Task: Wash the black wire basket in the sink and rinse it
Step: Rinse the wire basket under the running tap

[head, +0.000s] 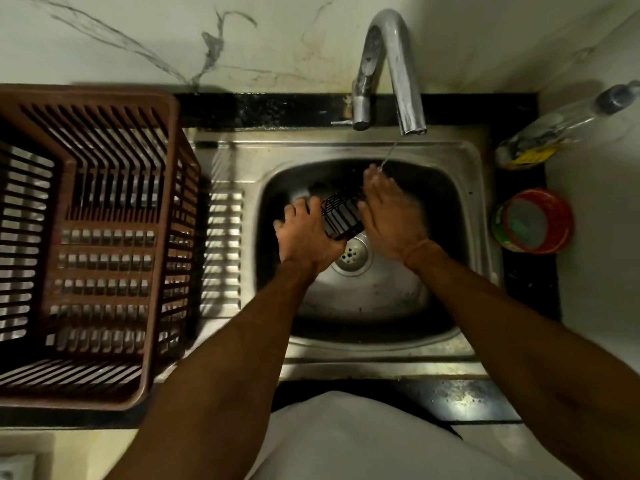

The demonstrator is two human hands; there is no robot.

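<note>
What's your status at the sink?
Left hand grips black wire basket; right hand flat against it. Tap running onto right fingertips. Nothing blocking.

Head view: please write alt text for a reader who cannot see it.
Two bare hands, the left hand and right hand, hold a small black wire basket between them over a steel sink, under a thin stream from the curved chrome tap. A brown slatted plastic crate sits left.

brown crate [86, 237] cropped (left edge); bottle [561, 129] blurred
</note>
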